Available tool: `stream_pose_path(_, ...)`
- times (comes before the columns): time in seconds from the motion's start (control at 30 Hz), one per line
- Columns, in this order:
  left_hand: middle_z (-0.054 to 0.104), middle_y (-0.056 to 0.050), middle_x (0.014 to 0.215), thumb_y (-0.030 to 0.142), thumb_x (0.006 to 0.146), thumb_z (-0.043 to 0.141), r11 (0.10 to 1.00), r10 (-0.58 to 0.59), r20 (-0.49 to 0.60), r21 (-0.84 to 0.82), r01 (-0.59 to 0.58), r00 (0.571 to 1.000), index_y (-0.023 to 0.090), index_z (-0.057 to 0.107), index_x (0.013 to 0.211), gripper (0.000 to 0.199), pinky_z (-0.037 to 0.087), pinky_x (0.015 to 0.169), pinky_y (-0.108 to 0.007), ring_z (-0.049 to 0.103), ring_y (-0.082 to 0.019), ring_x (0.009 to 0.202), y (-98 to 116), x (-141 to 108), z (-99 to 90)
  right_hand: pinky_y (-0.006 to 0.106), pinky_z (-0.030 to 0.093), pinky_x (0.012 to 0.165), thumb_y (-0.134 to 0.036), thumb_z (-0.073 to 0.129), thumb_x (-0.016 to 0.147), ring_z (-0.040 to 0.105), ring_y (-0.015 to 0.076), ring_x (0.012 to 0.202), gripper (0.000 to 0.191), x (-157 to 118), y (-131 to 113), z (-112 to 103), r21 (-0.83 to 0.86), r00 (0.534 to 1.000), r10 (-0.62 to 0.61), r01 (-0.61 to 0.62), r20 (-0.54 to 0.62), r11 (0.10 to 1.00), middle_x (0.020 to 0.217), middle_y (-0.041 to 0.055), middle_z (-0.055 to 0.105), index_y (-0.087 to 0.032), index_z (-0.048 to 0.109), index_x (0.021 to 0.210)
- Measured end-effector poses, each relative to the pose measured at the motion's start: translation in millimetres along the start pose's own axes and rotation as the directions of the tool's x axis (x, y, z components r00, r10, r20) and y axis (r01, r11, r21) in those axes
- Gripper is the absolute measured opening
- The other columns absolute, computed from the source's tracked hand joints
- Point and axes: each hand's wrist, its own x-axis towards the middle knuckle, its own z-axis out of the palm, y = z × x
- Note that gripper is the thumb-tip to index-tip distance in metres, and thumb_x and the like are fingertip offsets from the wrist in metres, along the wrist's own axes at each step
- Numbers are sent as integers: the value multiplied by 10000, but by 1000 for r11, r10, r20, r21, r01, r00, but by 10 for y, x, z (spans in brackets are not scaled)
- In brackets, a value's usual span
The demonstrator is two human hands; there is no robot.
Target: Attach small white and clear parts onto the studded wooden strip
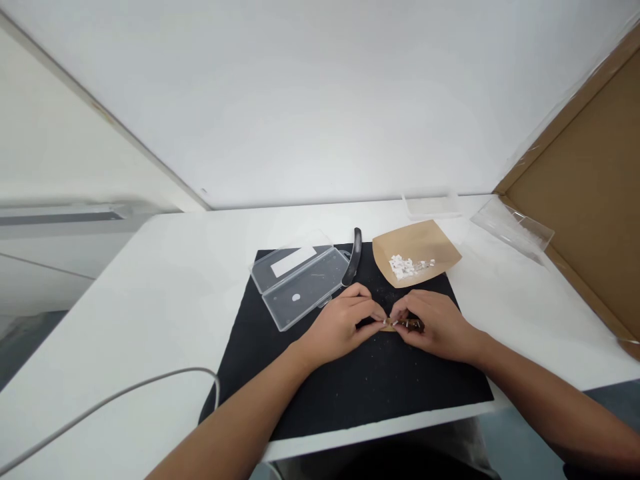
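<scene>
Close together over the black mat (360, 393), my two hands meet at a small brown strip (389, 327) with tiny white pieces along it. The thumb and fingers of my left hand (343, 323) pinch its left end. Those of my right hand (435, 325) are closed around its right part, where it looks darker and glossy. My fingers cover much of the strip, so its exact kind is unclear. Just beyond my right hand, a brown paper tray (417, 235) holds a heap of small white pieces (404, 267).
A hinged clear plastic case (320, 283) lies unfolded on the mat, with a curved black-handled tool (355, 253) at its right. Clear plastic containers (515, 227) stand at the back right beside a cardboard panel (590, 187). A grey cable (125, 392) crosses the white table's left side.
</scene>
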Motion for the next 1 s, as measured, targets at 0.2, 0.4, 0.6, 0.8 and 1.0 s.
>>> stream_pose_path(0.2, 757, -41, 935, 223, 997, 687, 1000, 9, 27, 3, -9, 1000, 198, 710, 1019, 40, 517, 902, -354, 604, -191, 922, -2, 2, -17, 297, 456, 750, -117, 676, 877, 649, 170, 829, 216, 2, 4, -4, 3, 999, -16, 16, 37, 1000, 931, -7, 729, -244, 610, 1039)
stream_pose_path(0.4, 755, -53, 964, 226, 1004, 669, 1000, 4, 60, 1, -4, 998, 198, 704, 1046, 61, 519, 917, -366, 612, -201, 952, 10, 15, -49, 313, 475, 780, -79, 641, 868, 637, 188, 880, 267, -5, 12, -26, 7, 996, -51, 50, 78, 999, 989, 20, 712, -237, 593, 1078)
stream_pose_path(0.6, 756, -58, 978, 216, 1001, 664, 1000, 1, 90, 8, -2, 996, 196, 710, 1072, 88, 530, 925, -369, 617, -205, 963, 5, 8, -81, 328, 484, 788, -109, 647, 884, 642, 202, 899, 247, -7, 35, -40, 1, 995, -34, 34, 93, 999, 994, 33, 703, -233, 595, 1092)
stream_pose_path(0.8, 751, -68, 963, 230, 1002, 661, 999, -21, 100, 29, 18, 995, 198, 721, 1065, 93, 542, 885, -349, 609, -219, 992, 10, 12, -98, 330, 493, 788, -161, 668, 919, 644, 199, 909, 200, -7, -2, -32, 16, 996, -15, 13, 87, 1000, 1006, 36, 711, -235, 605, 1093)
stream_pose_path(1.0, 751, -66, 972, 204, 1001, 633, 999, -8, 105, 41, 3, 994, 191, 702, 1074, 100, 548, 923, -367, 632, -208, 964, 55, 28, -119, 326, 482, 785, -211, 669, 966, 636, 192, 902, 143, -15, -3, -16, 26, 996, -2, 0, 85, 1000, 1005, 25, 711, -241, 603, 1089)
